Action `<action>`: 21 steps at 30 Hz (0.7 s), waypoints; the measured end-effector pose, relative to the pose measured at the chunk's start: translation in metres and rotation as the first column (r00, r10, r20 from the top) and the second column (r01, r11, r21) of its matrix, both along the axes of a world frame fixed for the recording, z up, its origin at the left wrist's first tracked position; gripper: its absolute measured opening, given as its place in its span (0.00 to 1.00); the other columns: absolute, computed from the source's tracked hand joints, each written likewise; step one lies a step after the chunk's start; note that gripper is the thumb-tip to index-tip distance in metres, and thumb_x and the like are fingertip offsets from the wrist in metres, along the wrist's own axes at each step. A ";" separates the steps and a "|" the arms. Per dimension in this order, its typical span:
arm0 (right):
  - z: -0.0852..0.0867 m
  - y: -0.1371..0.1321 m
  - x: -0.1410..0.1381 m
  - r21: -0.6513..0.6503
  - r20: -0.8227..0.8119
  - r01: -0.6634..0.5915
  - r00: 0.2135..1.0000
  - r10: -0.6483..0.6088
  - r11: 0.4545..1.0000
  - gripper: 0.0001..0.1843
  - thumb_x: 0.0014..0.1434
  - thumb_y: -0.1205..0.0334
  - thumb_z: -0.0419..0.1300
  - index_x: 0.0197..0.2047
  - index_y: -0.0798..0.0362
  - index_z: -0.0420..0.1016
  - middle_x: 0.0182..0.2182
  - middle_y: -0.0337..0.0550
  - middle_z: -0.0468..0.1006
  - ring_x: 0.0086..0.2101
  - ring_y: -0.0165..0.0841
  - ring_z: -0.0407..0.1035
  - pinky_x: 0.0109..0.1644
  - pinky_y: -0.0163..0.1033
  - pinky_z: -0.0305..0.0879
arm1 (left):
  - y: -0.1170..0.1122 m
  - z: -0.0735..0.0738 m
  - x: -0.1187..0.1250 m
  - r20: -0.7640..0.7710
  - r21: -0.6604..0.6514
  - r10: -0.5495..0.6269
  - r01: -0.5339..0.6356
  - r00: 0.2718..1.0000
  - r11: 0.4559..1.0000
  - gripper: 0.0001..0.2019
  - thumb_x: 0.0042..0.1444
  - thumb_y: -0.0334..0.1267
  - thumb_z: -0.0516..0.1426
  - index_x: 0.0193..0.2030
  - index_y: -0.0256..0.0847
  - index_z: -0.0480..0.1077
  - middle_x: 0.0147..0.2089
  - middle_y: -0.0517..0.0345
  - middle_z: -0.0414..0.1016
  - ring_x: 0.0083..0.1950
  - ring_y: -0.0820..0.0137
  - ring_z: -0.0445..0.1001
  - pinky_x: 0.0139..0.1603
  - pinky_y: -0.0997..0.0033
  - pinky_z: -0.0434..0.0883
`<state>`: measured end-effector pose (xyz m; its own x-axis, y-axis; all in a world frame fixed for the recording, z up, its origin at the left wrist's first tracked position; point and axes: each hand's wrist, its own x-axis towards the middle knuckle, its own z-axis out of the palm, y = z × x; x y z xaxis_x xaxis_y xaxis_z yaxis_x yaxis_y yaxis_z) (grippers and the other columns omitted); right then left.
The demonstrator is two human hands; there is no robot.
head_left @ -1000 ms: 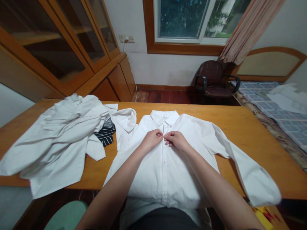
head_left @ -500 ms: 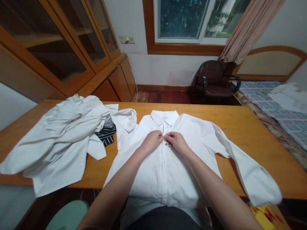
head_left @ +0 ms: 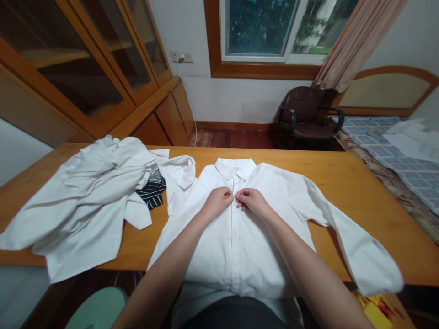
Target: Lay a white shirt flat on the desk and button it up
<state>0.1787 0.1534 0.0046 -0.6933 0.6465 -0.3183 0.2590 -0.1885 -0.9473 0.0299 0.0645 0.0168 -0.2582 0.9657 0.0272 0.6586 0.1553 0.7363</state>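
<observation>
A white long-sleeved shirt (head_left: 212, 246) lies front up on the wooden table (head_left: 329, 171), its collar towards the far edge and its hem hanging over the near one. One sleeve stretches out to the right; the left one is folded up beside the shoulder. My left hand (head_left: 221, 199) is closed in a pinch on the button placket below the collar. Close against it, my right hand (head_left: 249, 201) pinches the other side of the placket. The fingertips nearly meet, and any button between them is too small to see.
A heap of white clothes (head_left: 92, 192) covers the table's left part, with a black striped cloth (head_left: 152, 189) beneath it. A green stool (head_left: 99, 308) stands below the near edge. Beyond the table are a brown armchair (head_left: 303, 109) and a bed (head_left: 401, 146).
Both hands stay at the same spot on the placket. Only a slight shift of the fingers shows; the shirt lies as before.
</observation>
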 end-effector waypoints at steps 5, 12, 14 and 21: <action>-0.001 0.001 0.000 -0.015 0.005 0.009 1.000 -0.009 1.000 0.15 0.53 0.53 0.67 0.27 0.57 0.74 0.20 0.39 0.76 0.19 0.24 0.68 0.22 0.28 0.64 | -0.001 -0.003 -0.002 -0.023 0.006 0.025 -0.025 0.999 1.000 0.06 0.52 0.33 0.55 0.26 0.39 0.72 0.27 0.59 0.74 0.32 0.70 0.70 0.34 0.73 0.62; -0.001 -0.001 0.000 -0.013 -0.021 0.033 0.999 -0.034 0.999 0.15 0.52 0.53 0.67 0.27 0.56 0.73 0.21 0.38 0.75 0.21 0.25 0.69 0.22 0.28 0.64 | -0.001 -0.002 -0.007 -0.059 -0.049 -0.032 0.029 0.998 0.998 0.07 0.54 0.33 0.55 0.28 0.39 0.73 0.29 0.58 0.75 0.33 0.69 0.71 0.36 0.72 0.63; -0.001 -0.001 0.000 -0.003 -0.018 0.026 0.999 -0.026 1.000 0.15 0.53 0.53 0.67 0.27 0.56 0.73 0.21 0.38 0.75 0.20 0.25 0.69 0.22 0.28 0.64 | -0.002 -0.001 -0.009 -0.053 -0.037 -0.055 0.053 0.997 0.998 0.08 0.57 0.34 0.54 0.30 0.40 0.73 0.31 0.57 0.76 0.35 0.68 0.72 0.37 0.71 0.64; -0.005 -0.004 0.002 0.113 -0.006 0.103 0.995 -0.103 0.988 0.12 0.57 0.53 0.62 0.33 0.54 0.72 0.23 0.37 0.74 0.21 0.28 0.69 0.22 0.31 0.65 | -0.009 -0.008 -0.015 -0.205 0.127 -0.023 0.050 0.979 0.991 0.07 0.60 0.38 0.59 0.43 0.40 0.74 0.42 0.54 0.75 0.45 0.63 0.71 0.51 0.62 0.68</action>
<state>0.1805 0.1495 -0.0007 -0.6209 0.7464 -0.2394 0.2440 -0.1062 -0.9639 0.0153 0.0555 0.0085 -0.1988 0.9590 0.2021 0.7994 0.0394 0.5995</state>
